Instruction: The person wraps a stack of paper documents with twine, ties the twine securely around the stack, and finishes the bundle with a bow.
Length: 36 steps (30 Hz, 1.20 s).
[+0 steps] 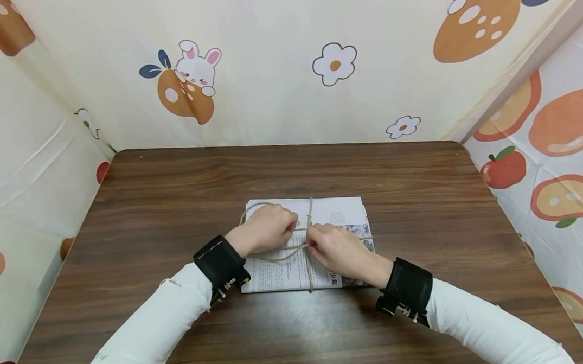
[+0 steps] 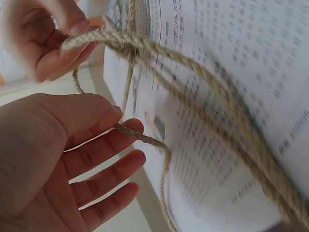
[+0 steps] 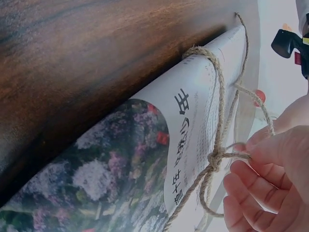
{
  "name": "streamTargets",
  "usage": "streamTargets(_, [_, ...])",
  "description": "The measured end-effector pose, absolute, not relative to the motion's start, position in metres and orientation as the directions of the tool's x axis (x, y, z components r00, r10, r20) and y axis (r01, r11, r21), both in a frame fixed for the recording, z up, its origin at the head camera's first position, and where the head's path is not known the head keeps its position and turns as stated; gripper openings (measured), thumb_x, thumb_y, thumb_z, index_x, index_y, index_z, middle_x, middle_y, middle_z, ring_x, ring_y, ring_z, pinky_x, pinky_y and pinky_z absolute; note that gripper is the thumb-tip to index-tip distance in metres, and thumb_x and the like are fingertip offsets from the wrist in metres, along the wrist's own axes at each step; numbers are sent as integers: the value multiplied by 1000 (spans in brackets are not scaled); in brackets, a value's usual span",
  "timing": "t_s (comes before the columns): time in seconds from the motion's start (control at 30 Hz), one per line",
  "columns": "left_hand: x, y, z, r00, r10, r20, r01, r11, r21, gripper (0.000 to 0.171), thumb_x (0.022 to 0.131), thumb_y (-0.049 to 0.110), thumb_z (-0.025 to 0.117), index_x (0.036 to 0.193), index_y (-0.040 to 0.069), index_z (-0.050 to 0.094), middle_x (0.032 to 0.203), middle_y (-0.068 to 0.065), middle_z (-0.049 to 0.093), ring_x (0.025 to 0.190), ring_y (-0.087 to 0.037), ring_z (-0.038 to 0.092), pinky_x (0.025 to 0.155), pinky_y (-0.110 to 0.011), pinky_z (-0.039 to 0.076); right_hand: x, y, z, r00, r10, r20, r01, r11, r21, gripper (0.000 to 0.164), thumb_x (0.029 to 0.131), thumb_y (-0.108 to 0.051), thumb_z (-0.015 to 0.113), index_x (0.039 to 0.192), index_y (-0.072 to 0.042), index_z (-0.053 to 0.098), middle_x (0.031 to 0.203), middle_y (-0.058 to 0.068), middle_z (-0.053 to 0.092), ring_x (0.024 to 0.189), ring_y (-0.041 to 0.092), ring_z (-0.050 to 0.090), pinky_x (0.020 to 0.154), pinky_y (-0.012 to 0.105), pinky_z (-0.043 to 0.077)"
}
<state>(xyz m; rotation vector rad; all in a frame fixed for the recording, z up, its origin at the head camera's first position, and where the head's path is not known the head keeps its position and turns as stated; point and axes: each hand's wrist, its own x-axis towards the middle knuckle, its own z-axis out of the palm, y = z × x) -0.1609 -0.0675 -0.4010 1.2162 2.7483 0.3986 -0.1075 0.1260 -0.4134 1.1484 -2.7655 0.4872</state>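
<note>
A stack of folded newspapers (image 1: 268,278) lies flat on the table, bound crosswise with brown twine (image 1: 310,271). The strands cross at a knot (image 3: 214,158) on top of the stack. Over the left half of the papers, my left hand (image 1: 271,226) pinches a length of twine (image 2: 142,137) between thumb and forefinger, its other fingers spread. My right hand (image 1: 338,250) is beside the crossing and pinches a short twine end (image 3: 236,155) close to the knot. A loose loop of twine (image 2: 203,72) trails over the printed page toward the left.
The dark wood-grain table (image 1: 174,192) surrounds the stack on all sides. Behind it stands a cream wall covering (image 1: 268,96) with rabbits and flowers, and a fruit-patterned sheet (image 1: 554,165) hangs at the right. A black wrist strap (image 1: 222,264) sits on each forearm.
</note>
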Motion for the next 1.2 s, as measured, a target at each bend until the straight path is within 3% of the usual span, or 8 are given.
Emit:
streamTargets(0.17, [-157, -84, -395, -686, 726, 52, 705, 645, 296, 20, 83, 7, 58, 68, 16, 49, 61, 6, 42, 55, -9, 37, 53, -23, 30, -108, 126, -412, -728, -657, 199, -685, 677, -270, 12, 81, -11, 67, 80, -12, 54, 73, -5, 53, 63, 7, 49, 55, 20, 42])
streamTargets(0.73, [-129, -132, -381, -748, 659, 75, 650, 705, 284, 14, 82, 7, 58, 74, 17, 55, 66, 9, 48, 54, -5, 40, 47, -21, 33, -114, 123, -410, -763, -624, 171, -643, 702, -305, 7, 83, -13, 65, 81, -13, 58, 74, -6, 55, 62, 5, 50, 55, 17, 43])
streamTargets(0.93, [-114, -138, -381, -730, 673, 119, 678, 693, 245, 12, 81, 7, 60, 75, 16, 57, 67, 8, 50, 53, -4, 39, 47, -19, 33, -117, 123, -409, -794, -592, 141, -599, 720, -350, 6, 83, -12, 64, 81, -14, 59, 75, -7, 57, 64, 4, 52, 58, 18, 44])
streamTargets(1.2, [-91, -133, -385, -660, 740, 129, 750, 641, 160, 12, 78, 13, 69, 75, 14, 58, 68, 6, 54, 58, -10, 52, 53, -28, 43, -120, 123, -405, -820, -564, 95, -552, 737, -391, 7, 84, -12, 62, 80, -16, 58, 75, -8, 56, 64, 3, 51, 57, 19, 43])
